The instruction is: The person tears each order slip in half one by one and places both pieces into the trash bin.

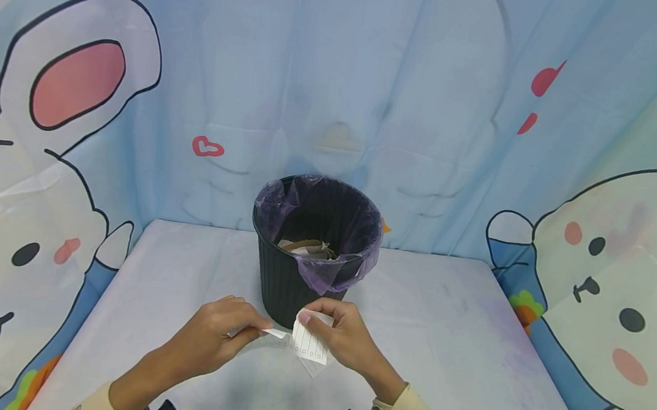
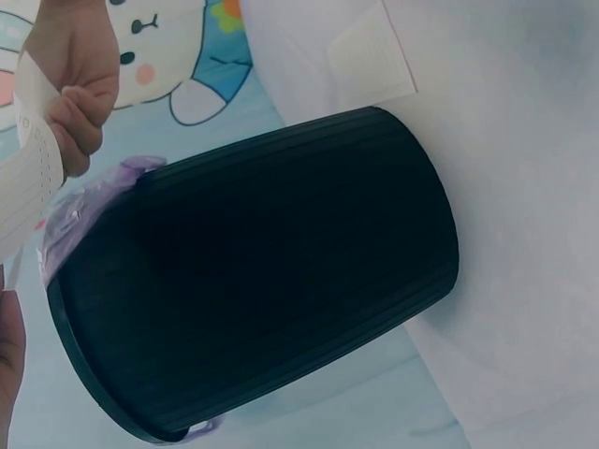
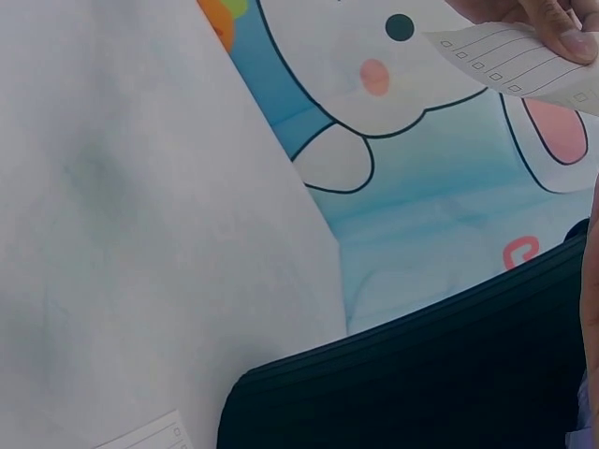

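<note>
Both hands are raised over the table just in front of a black trash bin (image 1: 274, 291). Between them is white checklist paper (image 1: 311, 340), printed with lines and small square boxes. My right hand (image 1: 346, 337) pinches its broad part, thumb on top. At the other side, my left hand (image 1: 217, 332) pinches a narrow-looking end; in the right wrist view the left thumb (image 3: 573, 42) presses on that boxed end. The paper bends between the hands in the left wrist view. Whether it is one piece or more, I cannot tell. Another paper sheet (image 2: 374, 56) lies on the table below.
A purple plastic liner (image 1: 334, 274) folds over the bin's rim. Brown and white scraps (image 1: 313, 249) lie inside the bin. The table has a white cover (image 1: 439, 345), and a blue cartoon-printed curtain (image 1: 340, 69) hangs behind and beside it.
</note>
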The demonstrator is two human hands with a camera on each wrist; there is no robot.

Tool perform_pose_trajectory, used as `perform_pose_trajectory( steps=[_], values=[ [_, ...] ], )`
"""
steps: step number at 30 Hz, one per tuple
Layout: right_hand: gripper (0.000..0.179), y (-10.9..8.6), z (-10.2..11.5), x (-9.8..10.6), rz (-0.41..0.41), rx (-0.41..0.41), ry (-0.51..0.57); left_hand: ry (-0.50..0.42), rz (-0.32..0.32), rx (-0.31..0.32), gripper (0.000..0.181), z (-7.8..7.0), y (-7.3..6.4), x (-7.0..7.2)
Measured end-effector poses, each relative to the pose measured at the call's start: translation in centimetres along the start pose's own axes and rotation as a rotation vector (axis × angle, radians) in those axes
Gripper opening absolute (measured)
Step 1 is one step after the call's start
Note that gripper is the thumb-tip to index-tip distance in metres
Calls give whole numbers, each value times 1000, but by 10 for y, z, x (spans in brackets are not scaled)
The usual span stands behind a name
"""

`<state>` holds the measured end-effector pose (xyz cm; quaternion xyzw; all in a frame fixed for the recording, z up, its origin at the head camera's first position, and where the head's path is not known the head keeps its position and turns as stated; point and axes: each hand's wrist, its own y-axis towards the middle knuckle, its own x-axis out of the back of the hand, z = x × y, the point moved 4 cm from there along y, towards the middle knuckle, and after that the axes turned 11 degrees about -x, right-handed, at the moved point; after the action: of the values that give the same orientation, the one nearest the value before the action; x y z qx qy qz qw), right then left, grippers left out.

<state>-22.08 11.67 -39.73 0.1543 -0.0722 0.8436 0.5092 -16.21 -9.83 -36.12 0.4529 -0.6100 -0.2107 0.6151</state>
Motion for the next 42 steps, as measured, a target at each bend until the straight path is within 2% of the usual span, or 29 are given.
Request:
perform_pose_trajectory(
  steps=[5,24,42],
  values=[
    [17,0,0,0,-3,-2,4,6,-10,-32,31,-1,1,0],
    [17,1,-4,0,-7,2,-4,-8,1,5,30,-2,0,1],
    [18,0,-6,2,-21,-7,-17,-18,-19,-37,32,-3,1,2]
  ],
)
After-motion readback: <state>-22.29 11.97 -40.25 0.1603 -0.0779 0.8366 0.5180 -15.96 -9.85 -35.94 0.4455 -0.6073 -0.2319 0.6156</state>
